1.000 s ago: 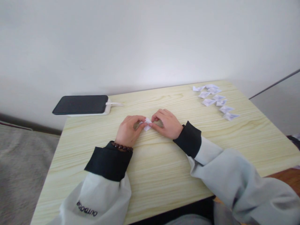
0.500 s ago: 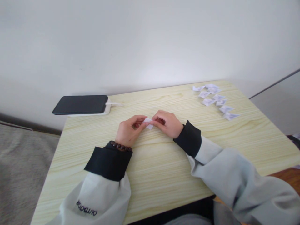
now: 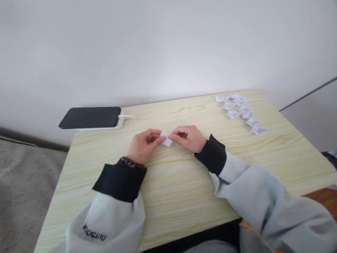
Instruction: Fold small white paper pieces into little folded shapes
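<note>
Between my two hands is a small white piece of folded paper, roughly square and turned on a corner. My left hand pinches its left side between thumb and fingers. On its right side, my right hand pinches the paper the same way. Both hands are just above the middle of the table, and the fingertips cover parts of the paper's edges. The folds on it are too small to make out.
Several small folded paper boats lie grouped on the right rear of the wood-grain table. At the back left, a black phone rests on a white block with a white cable. A white wall rises behind.
My hands have drawn slightly apart, the left one shifting a little left, so more of the paper shows between them. Both still pinch it.
</note>
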{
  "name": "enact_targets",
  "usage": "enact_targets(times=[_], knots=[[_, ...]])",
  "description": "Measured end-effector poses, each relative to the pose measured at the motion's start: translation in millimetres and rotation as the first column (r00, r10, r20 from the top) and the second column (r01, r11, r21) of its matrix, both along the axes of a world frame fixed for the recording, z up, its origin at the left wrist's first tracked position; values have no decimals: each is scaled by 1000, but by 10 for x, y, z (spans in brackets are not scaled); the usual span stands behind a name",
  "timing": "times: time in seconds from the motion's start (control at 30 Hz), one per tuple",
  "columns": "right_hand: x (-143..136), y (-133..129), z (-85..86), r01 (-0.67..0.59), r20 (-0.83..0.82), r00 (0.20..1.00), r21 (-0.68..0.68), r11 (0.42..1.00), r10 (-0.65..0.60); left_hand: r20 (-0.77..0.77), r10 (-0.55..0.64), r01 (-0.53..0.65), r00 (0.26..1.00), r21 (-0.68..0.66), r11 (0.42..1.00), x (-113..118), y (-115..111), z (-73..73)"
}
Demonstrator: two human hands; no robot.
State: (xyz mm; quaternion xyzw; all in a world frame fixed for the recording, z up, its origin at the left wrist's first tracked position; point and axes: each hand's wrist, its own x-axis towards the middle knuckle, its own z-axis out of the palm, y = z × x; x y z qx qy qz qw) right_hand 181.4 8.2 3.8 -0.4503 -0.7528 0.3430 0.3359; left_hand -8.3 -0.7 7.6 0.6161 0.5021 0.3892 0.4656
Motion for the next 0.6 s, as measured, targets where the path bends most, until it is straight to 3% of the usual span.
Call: enact_targets(times=[0.17,0.3,0.43,0.6], knots=[[5,-17,16,-19,-65,998,-72,997,14,-58,-65,66,996,19,998,-5,-8,16],[11,-25,29,-76,-50,996,-67,995,73,-70,-49,50,996,6,999,-14,-24,27],[25,-24,42,-101,-7,995,-6,995,100,4,-65,66,998,-65,996,-24,-39,58],[37,-33,51,-86,-41,996,-22,996,85,38,-29,34,999,-150,988,-24,-30,124]])
